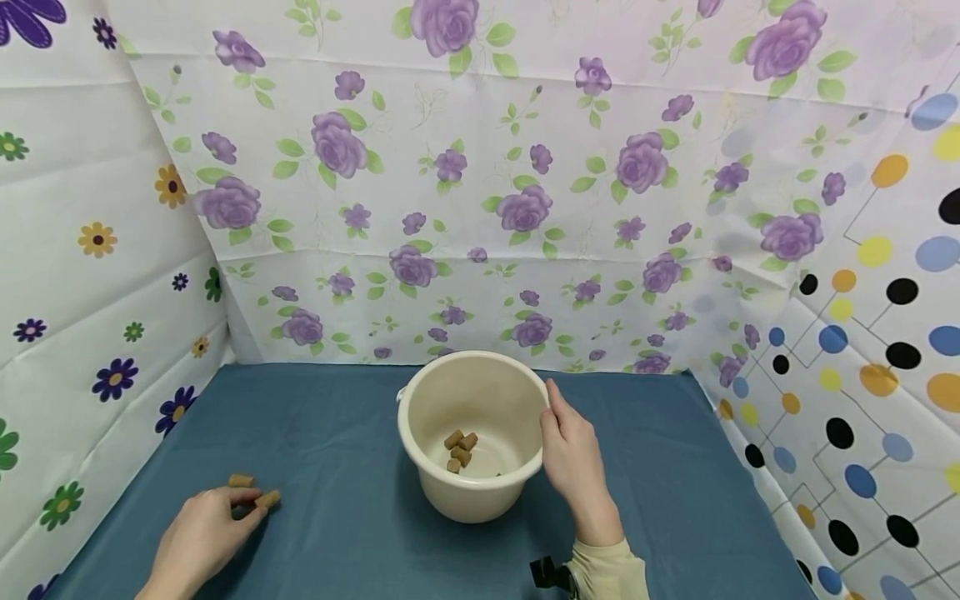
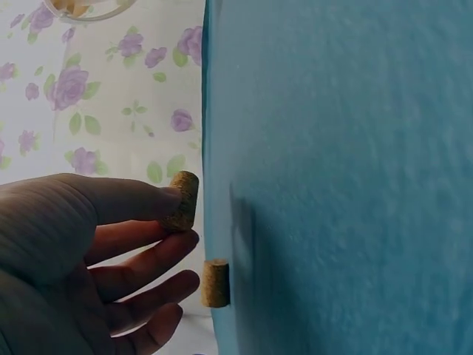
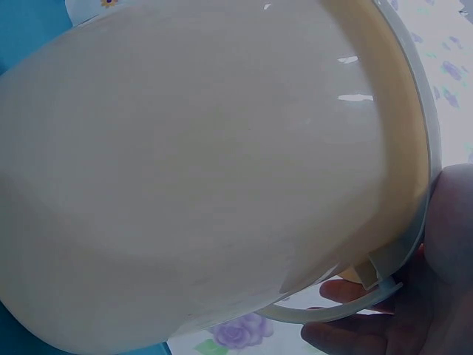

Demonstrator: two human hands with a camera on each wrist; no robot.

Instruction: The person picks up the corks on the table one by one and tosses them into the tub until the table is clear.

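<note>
Between thumb and fingertips my left hand (image 1: 201, 533) pinches a cork (image 1: 267, 499), low over the cloth at the left. In the left wrist view this cork (image 2: 185, 200) is speckled brown and tilted. A second cork (image 1: 242, 481) lies on the cloth just beyond that hand. My right hand (image 1: 573, 454) grips the right rim of a cream bucket (image 1: 472, 500), which stands in the middle. Several corks (image 1: 461, 455) lie on the bucket's floor. Close up in the right wrist view, the bucket's wall (image 3: 185, 170) fills most of the picture, and fingers reach around its handle (image 3: 325, 314).
A blue cloth (image 1: 337, 550) covers the table. Flowered sheets (image 1: 450, 308) hang behind and at the left, and a dotted sheet (image 1: 847, 467) hangs at the right. A black strap piece (image 1: 551, 573) sits by the right sleeve (image 1: 611, 571).
</note>
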